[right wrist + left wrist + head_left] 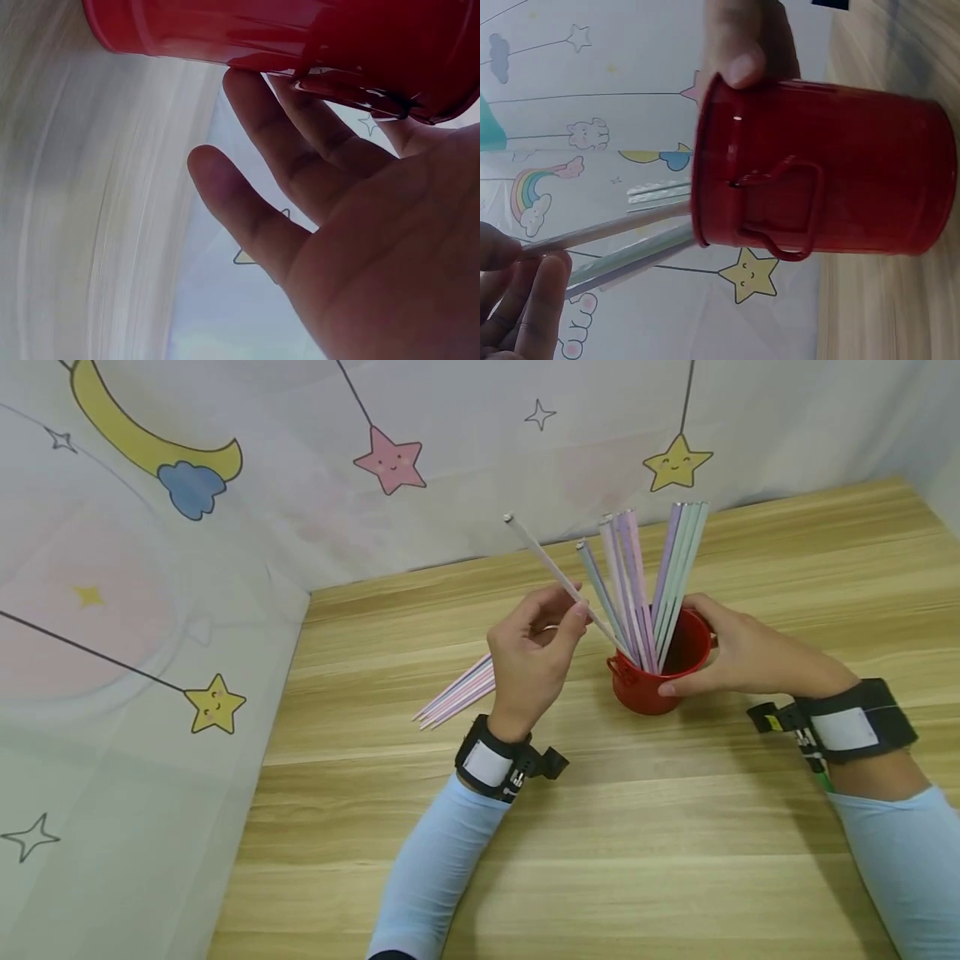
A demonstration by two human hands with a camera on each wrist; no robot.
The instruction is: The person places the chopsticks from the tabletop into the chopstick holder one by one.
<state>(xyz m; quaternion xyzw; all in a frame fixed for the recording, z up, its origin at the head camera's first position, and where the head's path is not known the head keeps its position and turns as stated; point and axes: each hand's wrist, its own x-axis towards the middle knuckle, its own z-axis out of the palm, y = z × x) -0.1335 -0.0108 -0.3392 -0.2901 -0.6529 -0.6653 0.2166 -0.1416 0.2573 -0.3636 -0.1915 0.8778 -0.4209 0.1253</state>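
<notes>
- Head view: the left hand (528,653) pinches one pale stick (547,562) between thumb and fingers, slanting it so its lower end enters the mouth of the red bucket (647,697).
- The right hand (757,652) grips the bucket from the right, thumb on the near side and fingers round the far side, probably to steady a light container.
- Upright sticks (678,568) lean inside the bucket, fanned towards the far edge, presumably because its wide mouth lets them spread.
- Loose sticks (459,695) lie together on the wooden tabletop (600,860), left of the bucket and within easy reach of the left hand, which hides their far ends.
- Bucket walls conceal every lower end, so I cannot tell whether the pinched stick touches bottom.
- Right wrist view: some fingertips meet the bucket near its handle (360,97); the rim is cut off.
</notes>
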